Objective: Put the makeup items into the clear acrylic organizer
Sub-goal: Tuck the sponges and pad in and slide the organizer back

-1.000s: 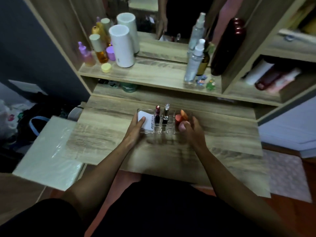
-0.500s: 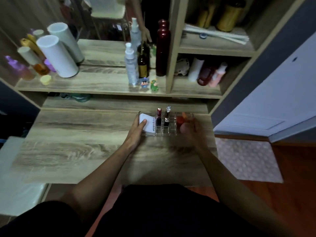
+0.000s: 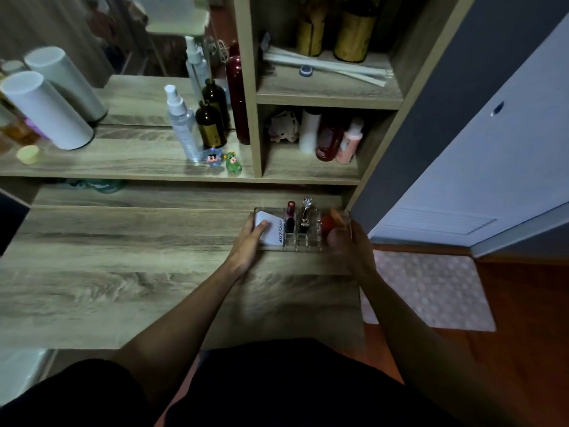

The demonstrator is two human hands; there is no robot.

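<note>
At the desk's far right corner sits the clear acrylic organizer [image 3: 303, 238], nearer that corner than it was a second ago; you've been sliding it right. Your left hand [image 3: 246, 245] clasps its left end, thumb on the white compact [image 3: 271, 228]. Your right hand [image 3: 349, 245] grips the right end beside the orange sponges [image 3: 331, 221]. Two lipsticks [image 3: 290, 217] stand in the middle slots. Nothing loose left on the desk [image 3: 123, 266] — loading looks finished; you're only positioning now.

Right hand [image 3: 351, 241] covers the organizer's [image 3: 303, 245] right end; orange items [image 3: 331, 221] there blurred, unidentifiable. White cylinder [image 3: 46, 110] smeared. Bench [image 3: 123, 272] cut off at left edge.
</note>
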